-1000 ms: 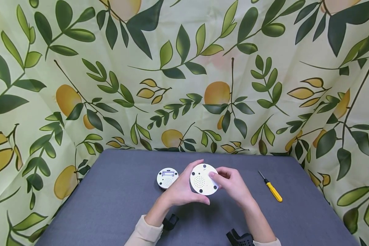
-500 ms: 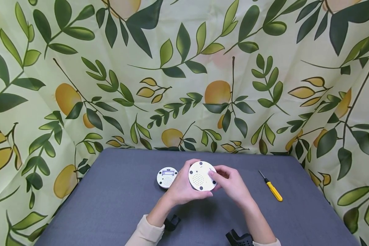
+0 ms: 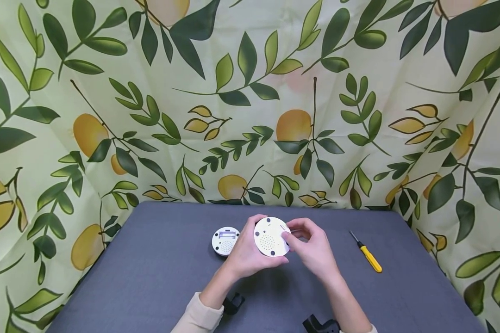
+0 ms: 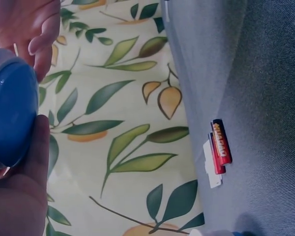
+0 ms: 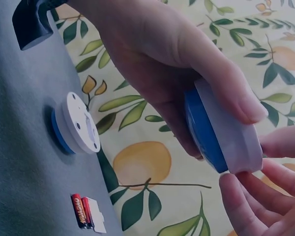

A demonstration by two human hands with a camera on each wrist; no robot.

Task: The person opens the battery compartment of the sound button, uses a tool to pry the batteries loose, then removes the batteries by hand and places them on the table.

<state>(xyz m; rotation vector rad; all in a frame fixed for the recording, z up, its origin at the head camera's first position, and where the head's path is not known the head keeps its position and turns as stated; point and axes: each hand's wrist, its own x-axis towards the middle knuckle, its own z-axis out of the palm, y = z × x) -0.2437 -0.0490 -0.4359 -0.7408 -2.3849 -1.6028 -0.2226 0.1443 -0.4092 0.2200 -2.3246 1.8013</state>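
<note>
We hold a round white-and-blue device (image 3: 271,242) above the bench (image 3: 150,268), its white face, with small holes and dark feet, turned toward the head camera. Our left hand (image 3: 249,255) grips it by the rim, fingers and thumb curled round opposite sides; our right hand (image 3: 314,246) pinches the right edge, thumb on the white face. On the bench we see a second round device (image 3: 226,241) to the left, an oblong recess in its upturned face, a yellow-handled screwdriver (image 3: 369,257) to the right, and red batteries (image 5: 80,211) by a flat white piece (image 5: 97,216).
</note>
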